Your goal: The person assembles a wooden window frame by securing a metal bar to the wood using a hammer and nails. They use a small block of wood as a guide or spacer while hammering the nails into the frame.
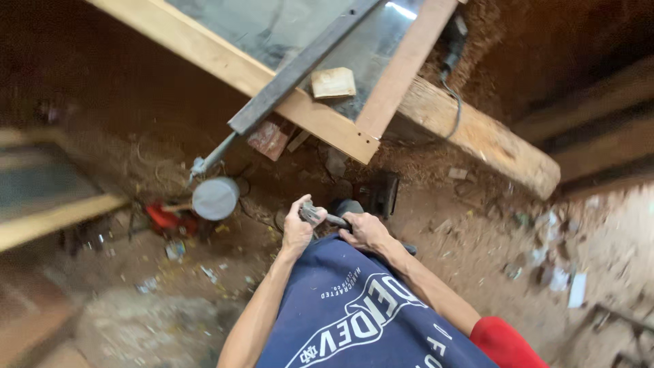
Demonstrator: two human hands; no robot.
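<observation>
The dirt floor (477, 232), covered with sawdust and small scraps, fills most of the view. Above it lies a large pale wooden frame with a dark panel inside (300, 75), and a long dark metal bar (300, 68) rests diagonally across it. A thick rough wooden beam (490, 140) stays just beside the frame. A navy blue cloth with white print (354, 313) covers the person's lap. Near the frame stands a round grey lid-like disc (215, 198). The left hand (298, 228) is closed around a small grey metal tool (315, 215), and the right hand (366, 232) grips its other end, above the cloth
</observation>
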